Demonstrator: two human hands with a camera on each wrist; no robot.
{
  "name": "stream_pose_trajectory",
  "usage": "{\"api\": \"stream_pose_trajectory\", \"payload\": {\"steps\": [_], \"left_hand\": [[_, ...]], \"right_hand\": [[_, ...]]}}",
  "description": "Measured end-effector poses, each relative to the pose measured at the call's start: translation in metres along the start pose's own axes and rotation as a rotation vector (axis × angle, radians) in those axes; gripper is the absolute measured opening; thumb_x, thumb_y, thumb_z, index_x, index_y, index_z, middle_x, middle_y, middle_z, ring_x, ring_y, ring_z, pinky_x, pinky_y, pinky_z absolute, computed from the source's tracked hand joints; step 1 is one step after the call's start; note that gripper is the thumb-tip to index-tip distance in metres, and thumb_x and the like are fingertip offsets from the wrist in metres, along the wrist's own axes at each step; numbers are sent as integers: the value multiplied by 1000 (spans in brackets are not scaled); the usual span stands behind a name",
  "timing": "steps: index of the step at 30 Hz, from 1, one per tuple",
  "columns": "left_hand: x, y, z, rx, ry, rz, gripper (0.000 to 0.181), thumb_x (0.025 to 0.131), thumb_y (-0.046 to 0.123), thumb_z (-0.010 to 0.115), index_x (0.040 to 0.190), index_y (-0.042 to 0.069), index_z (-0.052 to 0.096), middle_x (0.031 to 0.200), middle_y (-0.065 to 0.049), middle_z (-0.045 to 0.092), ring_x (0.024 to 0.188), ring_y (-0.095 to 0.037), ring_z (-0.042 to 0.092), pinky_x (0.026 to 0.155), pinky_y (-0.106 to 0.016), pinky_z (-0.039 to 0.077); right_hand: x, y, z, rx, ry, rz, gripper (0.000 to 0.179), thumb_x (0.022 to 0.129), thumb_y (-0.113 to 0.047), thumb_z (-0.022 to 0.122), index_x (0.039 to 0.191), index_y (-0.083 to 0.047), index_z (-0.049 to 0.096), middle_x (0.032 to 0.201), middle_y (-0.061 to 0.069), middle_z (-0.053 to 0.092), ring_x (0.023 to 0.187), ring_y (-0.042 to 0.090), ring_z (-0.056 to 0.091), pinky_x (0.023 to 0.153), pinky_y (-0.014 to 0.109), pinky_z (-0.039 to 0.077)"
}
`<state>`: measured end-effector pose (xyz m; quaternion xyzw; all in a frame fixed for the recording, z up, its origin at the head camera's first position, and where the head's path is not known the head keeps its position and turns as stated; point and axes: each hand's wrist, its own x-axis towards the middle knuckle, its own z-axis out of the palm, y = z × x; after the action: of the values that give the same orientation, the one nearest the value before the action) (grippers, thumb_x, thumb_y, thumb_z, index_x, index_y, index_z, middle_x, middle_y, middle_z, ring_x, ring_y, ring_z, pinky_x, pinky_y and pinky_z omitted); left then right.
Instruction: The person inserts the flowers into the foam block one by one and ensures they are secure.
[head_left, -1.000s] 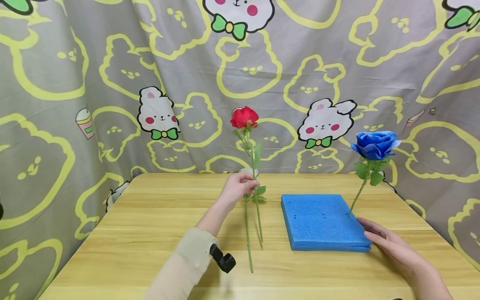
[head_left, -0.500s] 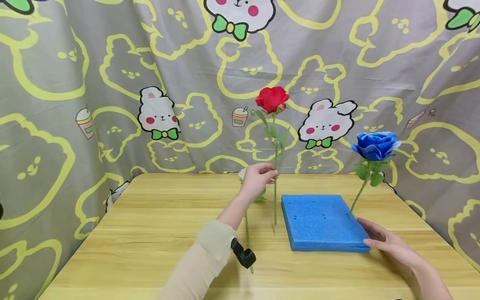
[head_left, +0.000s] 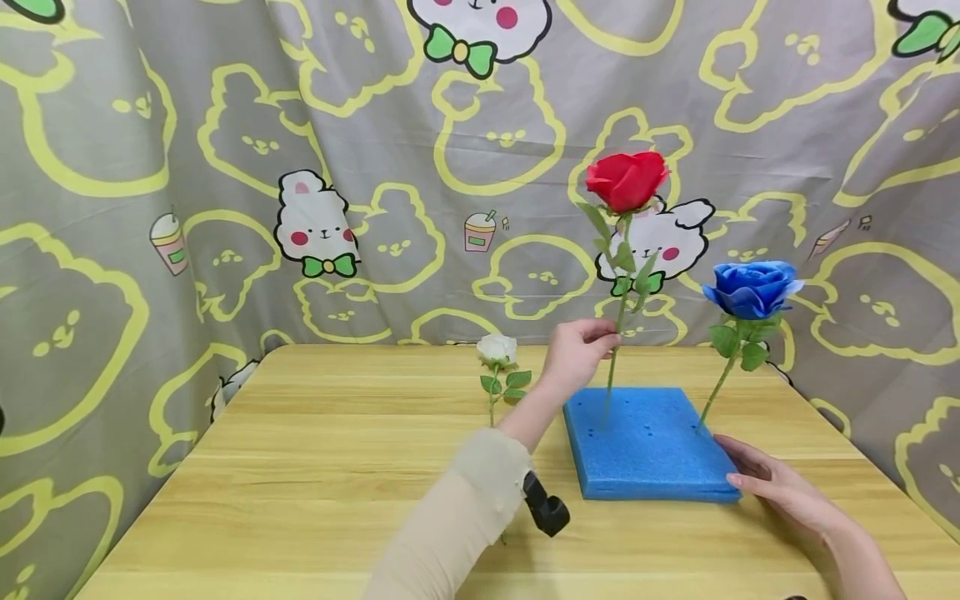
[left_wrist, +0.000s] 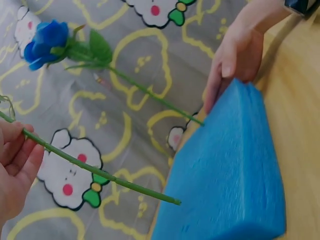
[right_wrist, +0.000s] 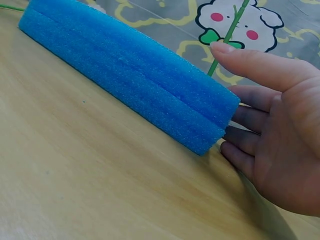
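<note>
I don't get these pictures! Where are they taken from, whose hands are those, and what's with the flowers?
There's no robot here, just one person's bare hands. The widest view comes from a camera on the person's head, looking forward and down. The other two look from each wrist toward that hand's work.

The left hand pinches the stem of a red flower over a blue foam block. The right hand touches the block's side. A blue flower stands tilted in the block, and a white flower lies on the table. I can't tell whether the red flower's stem touches the foam.
</note>
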<state>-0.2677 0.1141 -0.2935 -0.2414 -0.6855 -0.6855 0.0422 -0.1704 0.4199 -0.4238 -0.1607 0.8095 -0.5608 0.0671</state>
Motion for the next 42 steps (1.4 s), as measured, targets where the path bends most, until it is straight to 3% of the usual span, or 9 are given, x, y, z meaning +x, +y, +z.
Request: {"api": "stream_pose_trajectory", "payload": {"steps": [9,17,27,42], "left_hand": [[4,6,37,4,1,34,16,86,4,64,100,-3,70,90,-9,70,71,-6,63,64,-14,51],[3,-1,55,36,24,66,13,85,5,66,95,-1,72,86,-7,71,68,-2,62,62,-12,50],[2,-15,61,79,48,26,13,85,9,67,96,4,74,86,-3,71,71,-1,63,62,-11,48],[1,-15,64,135,42,68,13,85,11,67,95,6,74,87,-1,71,75,2,62,65,-9,47]], "right_hand": [[0,2,-2,32,-10,-29,53,96,-1,42,138,19,16,125,-31,42,112,-19,34,86,4,32],[1,2,-2,32,-14,-25,54,96,0,42,137,20,14,125,-31,41,112,-19,34,86,4,32],[0,0,-1,10,-7,-9,54,96,-3,42,137,20,14,124,-31,41,112,-20,33,86,4,32],[1,-2,0,3,-10,13,56,97,-6,43,138,19,13,124,-31,41,112,-21,32,86,4,31]]}}
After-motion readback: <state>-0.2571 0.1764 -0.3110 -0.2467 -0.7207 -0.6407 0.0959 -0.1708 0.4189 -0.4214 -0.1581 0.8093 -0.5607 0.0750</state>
